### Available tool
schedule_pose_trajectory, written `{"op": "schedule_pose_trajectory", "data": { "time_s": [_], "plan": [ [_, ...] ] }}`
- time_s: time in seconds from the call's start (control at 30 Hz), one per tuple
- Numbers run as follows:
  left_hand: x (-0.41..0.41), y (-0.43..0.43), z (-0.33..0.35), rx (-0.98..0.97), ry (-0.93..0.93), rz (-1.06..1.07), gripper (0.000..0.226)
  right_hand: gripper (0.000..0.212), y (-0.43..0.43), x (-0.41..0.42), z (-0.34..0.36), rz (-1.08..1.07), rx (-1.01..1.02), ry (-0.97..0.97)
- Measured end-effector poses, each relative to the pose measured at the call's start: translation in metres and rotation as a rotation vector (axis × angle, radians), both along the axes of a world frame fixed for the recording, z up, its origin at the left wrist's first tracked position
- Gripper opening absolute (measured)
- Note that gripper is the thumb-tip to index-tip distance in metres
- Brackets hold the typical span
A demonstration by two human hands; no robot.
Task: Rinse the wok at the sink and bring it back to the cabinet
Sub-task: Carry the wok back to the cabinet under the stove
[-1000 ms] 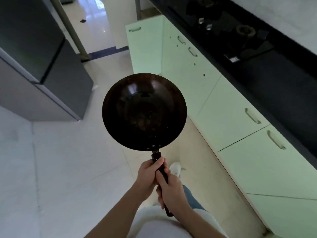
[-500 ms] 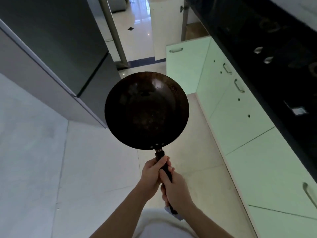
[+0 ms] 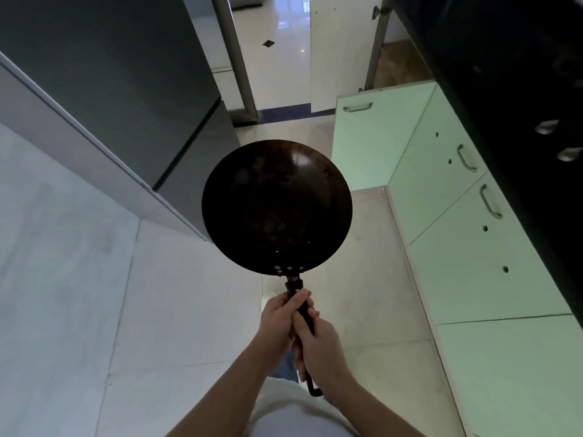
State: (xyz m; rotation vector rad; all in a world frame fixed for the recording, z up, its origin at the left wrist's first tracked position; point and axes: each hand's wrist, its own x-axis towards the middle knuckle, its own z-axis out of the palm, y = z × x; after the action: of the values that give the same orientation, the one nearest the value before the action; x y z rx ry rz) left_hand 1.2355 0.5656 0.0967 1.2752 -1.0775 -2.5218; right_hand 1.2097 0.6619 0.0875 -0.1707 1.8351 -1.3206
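Hands share one grip: left hand (image 3: 279,320) and right hand (image 3: 320,350) closed around the black handle (image 3: 304,313) of a round dark metal wok (image 3: 277,207), held beyond them above pale floor tiles (image 3: 176,310).

Wok (image 3: 276,207) ahead (midair), fridge (image 3: 104,89) left, cabinets (image 3: 467,247) right

The wok (image 3: 276,207) is round, dark and nearly black, with a faint sheen near its far rim and three small rivets at the near rim. It is held level above the pale floor, open side up, its long black handle (image 3: 301,313) pointing back toward the person.
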Motion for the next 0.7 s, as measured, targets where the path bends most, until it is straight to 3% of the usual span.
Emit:
{"op": "schedule_pose_trajectory", "data": {
  "time_s": [0.47,0.7],
  "plan": [
    [-0.115,-0.234,0.011,-0.067,0.084,-0.164,0.016,0.037,-0.227,-0.110,0.019,-0.092,-0.019,0.014],
    [-0.153,-0.310,0.008,-0.064,0.069,-0.204,0.018,0.035,-0.302,-0.146,0.022,-0.112,-0.008,0.003]
  ]
}}
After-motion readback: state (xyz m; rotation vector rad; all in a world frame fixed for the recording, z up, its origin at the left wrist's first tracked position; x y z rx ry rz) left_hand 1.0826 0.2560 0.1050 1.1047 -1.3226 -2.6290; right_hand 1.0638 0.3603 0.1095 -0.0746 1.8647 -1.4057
